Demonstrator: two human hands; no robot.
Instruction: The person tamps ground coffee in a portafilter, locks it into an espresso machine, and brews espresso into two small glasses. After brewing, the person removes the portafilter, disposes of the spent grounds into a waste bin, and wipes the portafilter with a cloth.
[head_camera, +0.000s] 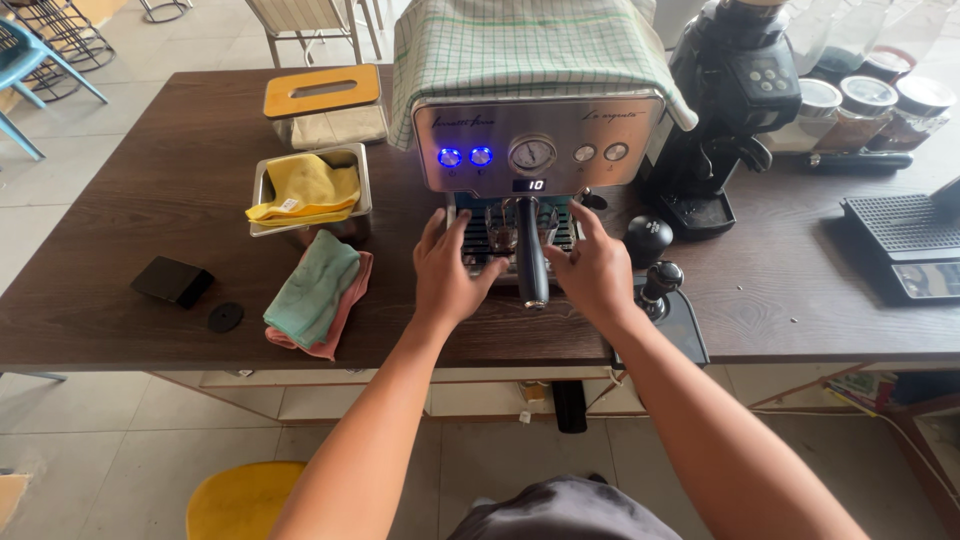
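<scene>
The fingertips of both hands are reaching under the front of the espresso machine (537, 140), so what they are touching there is hard to make out; something small and glassy is sitting on the drip tray (478, 232) between them, too dim to tell for sure. The left hand (446, 270) is spreading its fingers over the tray's left part, and the right hand (592, 265) is spreading likewise at the right, neither visibly pinching anything. Between them the dark portafilter handle (532, 262) is sticking out toward the viewer from beneath the machine, its head hiding in shadow. The machine is standing at the middle of the dark wooden table (150, 190), silver-fronted, with two blue lights glowing and a checked cloth (520, 45) draping its top, cut off by the frame's upper edge.
</scene>
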